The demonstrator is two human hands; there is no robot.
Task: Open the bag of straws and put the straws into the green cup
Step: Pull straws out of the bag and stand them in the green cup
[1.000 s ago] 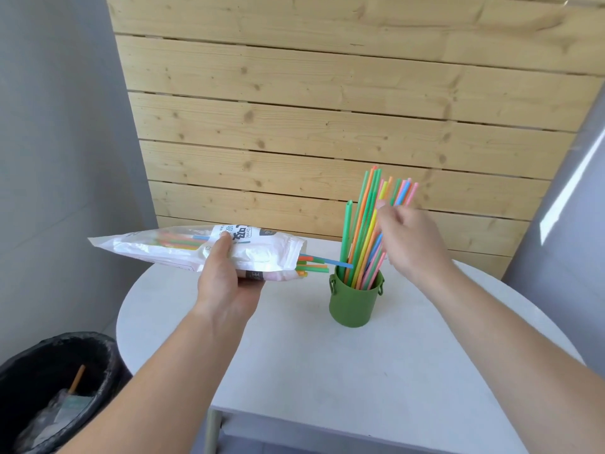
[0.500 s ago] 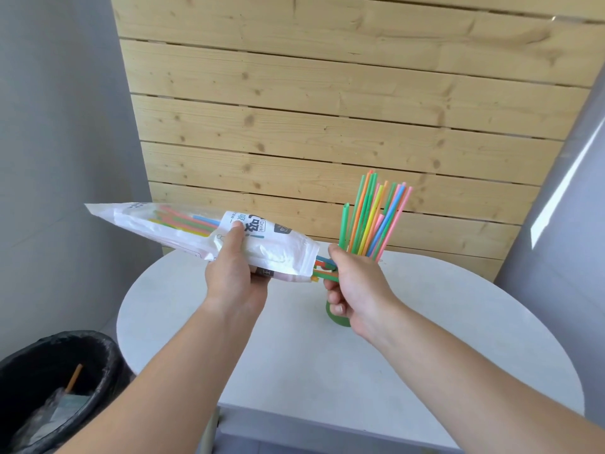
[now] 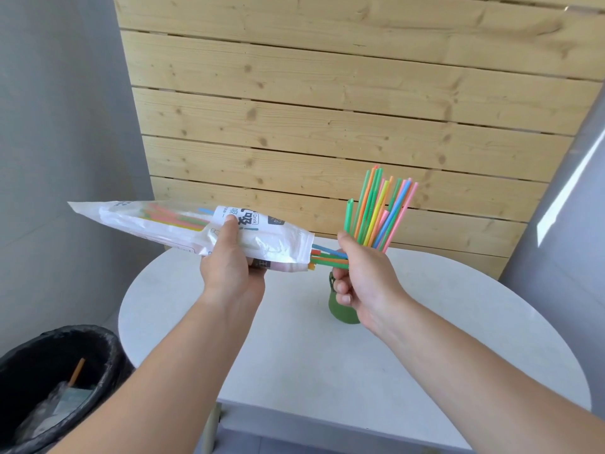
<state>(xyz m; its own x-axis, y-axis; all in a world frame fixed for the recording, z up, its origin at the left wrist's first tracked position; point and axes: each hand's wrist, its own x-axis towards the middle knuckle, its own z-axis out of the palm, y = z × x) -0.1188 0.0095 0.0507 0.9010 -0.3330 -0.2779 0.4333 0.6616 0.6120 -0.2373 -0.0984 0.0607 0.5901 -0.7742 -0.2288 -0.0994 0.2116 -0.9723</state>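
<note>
My left hand (image 3: 229,267) grips a white plastic straw bag (image 3: 163,224), held nearly level above the table with its open mouth pointing right. Several coloured straws (image 3: 327,257) stick out of that mouth. My right hand (image 3: 363,276) pinches the ends of these straws just outside the bag. Behind my right hand stands the green cup (image 3: 340,311), mostly hidden by it, on the white round table (image 3: 294,355). A bunch of coloured straws (image 3: 379,211) stands upright in the cup, fanning out above my hand.
A black-lined waste bin (image 3: 55,381) with scraps inside stands on the floor at lower left, beside the table. A wooden plank wall (image 3: 327,109) rises just behind the table. Grey walls close in on both sides.
My right hand left the straws standing in the cup, came down to the bag's mouth and took hold of the protruding straws. The left hand raised the bag slightly.
</note>
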